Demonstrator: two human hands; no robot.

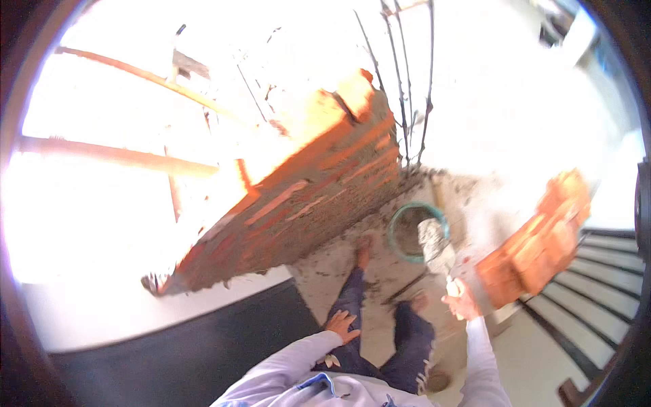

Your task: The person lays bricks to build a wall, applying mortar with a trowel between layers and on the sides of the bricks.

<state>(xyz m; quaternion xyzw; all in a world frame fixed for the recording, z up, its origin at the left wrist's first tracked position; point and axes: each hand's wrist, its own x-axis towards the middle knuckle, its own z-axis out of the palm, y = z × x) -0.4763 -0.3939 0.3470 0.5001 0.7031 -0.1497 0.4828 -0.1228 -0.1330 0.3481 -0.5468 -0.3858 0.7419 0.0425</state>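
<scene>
Head view looks down on a mortar-spattered concrete floor (339,261) beside a half-built red brick wall (305,197), with glaring daylight beyond it. Right hand (460,302) is clenched around the handle of a mortar-caked trowel (434,244), raised over a green-rimmed pan (397,234). Left hand (341,325) hangs released, fingers spread. Stacked bricks (542,237) stand near steps (597,285) at right.

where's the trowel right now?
Head view, right of centre: the trowel is in the right hand, its mortar-caked blade over the green-rimmed pan, between the brick wall and the brick stack.
</scene>
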